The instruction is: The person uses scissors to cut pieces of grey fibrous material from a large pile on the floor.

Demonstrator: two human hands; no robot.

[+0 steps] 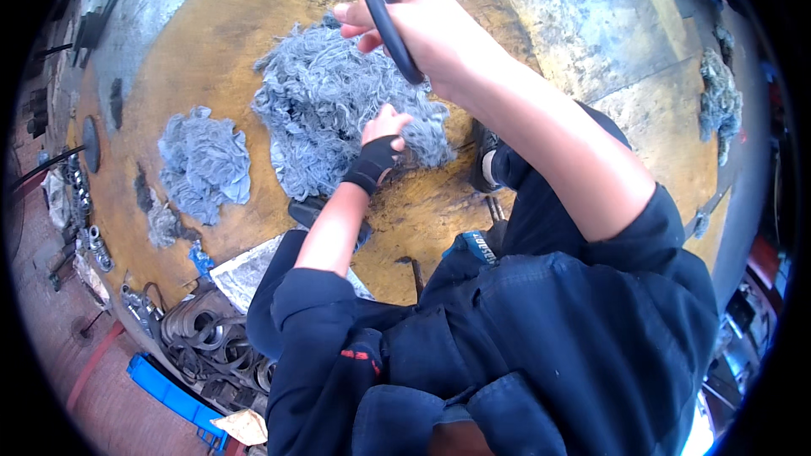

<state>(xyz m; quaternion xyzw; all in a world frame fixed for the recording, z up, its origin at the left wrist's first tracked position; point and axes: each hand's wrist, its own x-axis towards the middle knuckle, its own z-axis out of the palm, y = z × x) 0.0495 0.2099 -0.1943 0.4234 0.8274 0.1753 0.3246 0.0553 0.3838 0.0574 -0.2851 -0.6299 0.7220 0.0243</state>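
A large heap of grey-blue thread waste (312,93) lies on the worn yellow-brown surface in front of me. My left hand (386,128), with a black wrist wrap, is at the heap's near right part. Its fingers are bent and closed, and what they may pinch is hidden. Raised above the heap's far right side, my right hand (414,25) grips scissors (384,13) by their black handles. The metal blades point away and run out of the picture at the top, so their tips are hidden.
A smaller grey-blue pile (203,165) lies to the left, beside a dirty grey clump (162,224). Metal rings (198,325) and a blue crate (173,397) are at lower left. Another fibre clump (718,101) sits far right. My knees flank the work area.
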